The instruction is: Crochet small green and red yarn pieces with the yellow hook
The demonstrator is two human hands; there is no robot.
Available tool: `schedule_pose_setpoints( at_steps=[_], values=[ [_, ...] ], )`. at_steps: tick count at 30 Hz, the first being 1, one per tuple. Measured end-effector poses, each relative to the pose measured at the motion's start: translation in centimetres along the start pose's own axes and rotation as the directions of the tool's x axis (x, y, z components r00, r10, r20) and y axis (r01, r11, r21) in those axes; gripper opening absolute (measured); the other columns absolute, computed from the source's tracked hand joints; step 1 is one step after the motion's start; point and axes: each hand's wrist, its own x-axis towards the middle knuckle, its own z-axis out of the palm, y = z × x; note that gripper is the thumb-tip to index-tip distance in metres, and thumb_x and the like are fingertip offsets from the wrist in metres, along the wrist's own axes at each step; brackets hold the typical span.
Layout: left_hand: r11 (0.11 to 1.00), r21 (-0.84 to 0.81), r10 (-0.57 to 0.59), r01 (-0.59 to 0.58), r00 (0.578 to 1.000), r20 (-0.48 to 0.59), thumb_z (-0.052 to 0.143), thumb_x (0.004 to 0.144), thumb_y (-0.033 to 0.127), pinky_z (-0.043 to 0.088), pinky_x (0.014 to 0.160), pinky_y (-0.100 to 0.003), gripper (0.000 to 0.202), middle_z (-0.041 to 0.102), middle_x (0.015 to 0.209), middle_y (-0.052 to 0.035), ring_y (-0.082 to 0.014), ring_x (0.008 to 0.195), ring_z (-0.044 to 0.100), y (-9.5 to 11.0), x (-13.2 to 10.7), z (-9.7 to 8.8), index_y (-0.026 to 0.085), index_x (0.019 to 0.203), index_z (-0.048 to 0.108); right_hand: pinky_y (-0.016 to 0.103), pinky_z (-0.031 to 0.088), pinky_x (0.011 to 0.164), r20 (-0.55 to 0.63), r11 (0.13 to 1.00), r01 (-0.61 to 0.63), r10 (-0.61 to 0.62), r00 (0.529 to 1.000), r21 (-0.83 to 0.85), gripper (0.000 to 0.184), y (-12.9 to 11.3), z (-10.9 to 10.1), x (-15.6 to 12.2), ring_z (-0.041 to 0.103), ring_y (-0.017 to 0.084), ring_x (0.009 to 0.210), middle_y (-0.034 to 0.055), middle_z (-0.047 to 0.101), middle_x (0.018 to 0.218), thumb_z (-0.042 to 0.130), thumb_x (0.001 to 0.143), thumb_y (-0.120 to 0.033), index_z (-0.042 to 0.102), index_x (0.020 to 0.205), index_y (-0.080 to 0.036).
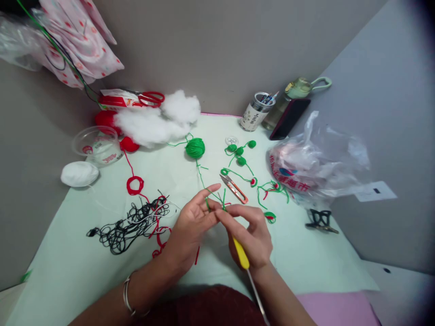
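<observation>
My left hand (195, 222) pinches green yarn (208, 201) between thumb and fingers, with one strand looped over the raised index finger. That strand runs up to a green yarn ball (195, 148) on the table. My right hand (249, 231) meets it fingertip to fingertip at the small green piece, whose loose ends stick up. Held in my right hand is a crochet hook with a yellow handle (241, 254); its metal shaft slants down toward me. Orange thread snips (234, 189) lie just beyond the fingers. Fingertips hide most of the small piece.
Tangled black cord (125, 228) and red yarn lie left. Behind are white stuffing (149, 122), red scissors (151, 98) and a plastic tub (102, 147). Small green crocheted pieces (240, 160), a pen can (254, 113), a phone (290, 118) and a plastic bag (316, 158) stand right.
</observation>
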Motion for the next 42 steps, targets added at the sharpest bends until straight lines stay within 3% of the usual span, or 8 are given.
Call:
schedule_pose_setpoints(
  at_steps=[2,4,8,12,20,30,35,42],
  values=[
    [0.991,-0.090,-0.091,0.095,0.995,0.048,0.088,0.078,0.026,0.049,0.085,-0.027,0.058,0.067,0.086,0.0009,-0.0134,0.083,0.062,0.2,0.1,0.0,0.019,0.132,0.069,0.035,0.063,0.076,0.002,1.000,0.004,-0.004,1.000,0.002,0.046,0.0,-0.1,-0.1,0.074,0.022,0.096,0.0069,0.074,0.109,0.071,0.093,-0.009,0.074,0.132,-0.034],
    [0.980,-0.142,-0.131,0.141,0.988,0.075,0.088,0.077,0.024,0.050,0.088,-0.028,0.057,0.068,0.087,-0.0007,-0.0140,0.085,0.063,0.5,0.2,-0.2,0.017,0.130,0.070,0.035,0.062,0.074,-0.018,0.987,-0.087,0.091,0.996,0.135,0.042,0.0,-0.4,0.3,0.073,0.021,0.093,0.0058,0.074,0.107,0.068,0.096,-0.010,0.076,0.129,-0.035],
    [0.991,-0.097,-0.091,0.096,0.994,0.054,0.085,0.080,0.021,0.050,0.087,-0.028,0.052,0.066,0.084,0.0000,-0.0129,0.081,0.060,1.1,0.2,-0.5,0.016,0.130,0.072,0.035,0.059,0.070,0.003,0.848,-0.300,0.332,0.943,0.436,0.025,0.0,-1.0,1.6,0.069,0.019,0.080,0.0034,0.073,0.090,0.062,0.101,-0.014,0.079,0.112,-0.029],
    [0.999,-0.025,-0.044,0.046,0.997,0.059,0.084,0.080,0.022,0.048,0.087,-0.029,0.052,0.065,0.086,0.0004,-0.0133,0.083,0.060,1.2,0.1,-0.6,0.018,0.131,0.072,0.034,0.055,0.064,0.038,0.716,-0.379,0.443,0.896,0.586,0.016,0.4,-1.0,2.0,0.066,0.017,0.069,0.0031,0.072,0.086,0.063,0.102,-0.022,0.079,0.103,-0.026],
    [1.000,0.021,-0.013,0.012,0.999,0.038,0.083,0.082,0.023,0.046,0.090,-0.031,0.047,0.064,0.088,0.0010,-0.0141,0.085,0.060,1.1,0.0,-0.5,0.020,0.128,0.074,0.031,0.055,0.058,0.043,0.636,-0.397,0.496,0.867,0.662,0.014,0.6,-0.6,2.1,0.066,0.015,0.064,0.0031,0.071,0.083,0.066,0.101,-0.028,0.079,0.098,-0.024],
    [0.999,0.015,-0.031,0.030,0.997,0.066,0.083,0.082,0.023,0.046,0.089,-0.029,0.054,0.065,0.086,0.0015,-0.0135,0.084,0.062,1.3,0.0,-0.5,0.020,0.134,0.069,0.031,0.056,0.062,0.061,0.628,-0.401,0.491,0.869,0.667,0.013,0.7,-0.9,2.1,0.067,0.015,0.067,0.0028,0.071,0.084,0.066,0.100,-0.026,0.079,0.098,-0.024],
    [1.000,0.018,-0.009,0.008,0.998,0.058,0.083,0.082,0.023,0.047,0.089,-0.030,0.049,0.064,0.086,0.0015,-0.0133,0.083,0.062,0.8,0.1,-0.5,0.020,0.130,0.072,0.027,0.055,0.058,0.126,0.512,-0.419,0.511,0.851,0.750,0.014,0.5,-0.6,2.4,0.065,0.013,0.064,0.0012,0.070,0.083,0.066,0.101,-0.027,0.080,0.098,-0.025],
    [0.992,0.074,0.099,-0.101,0.995,0.031,0.086,0.082,0.022,0.048,0.092,-0.028,0.049,0.067,0.091,0.0014,-0.0128,0.091,0.063,-0.4,0.1,-0.5,0.024,0.129,0.073,0.034,0.060,0.078,0.068,0.690,-0.401,0.456,0.887,0.602,0.016,-0.1,0.2,1.9,0.072,0.019,0.089,0.0037,0.081,0.097,0.069,0.100,-0.023,0.083,0.104,-0.030]
  ],
)
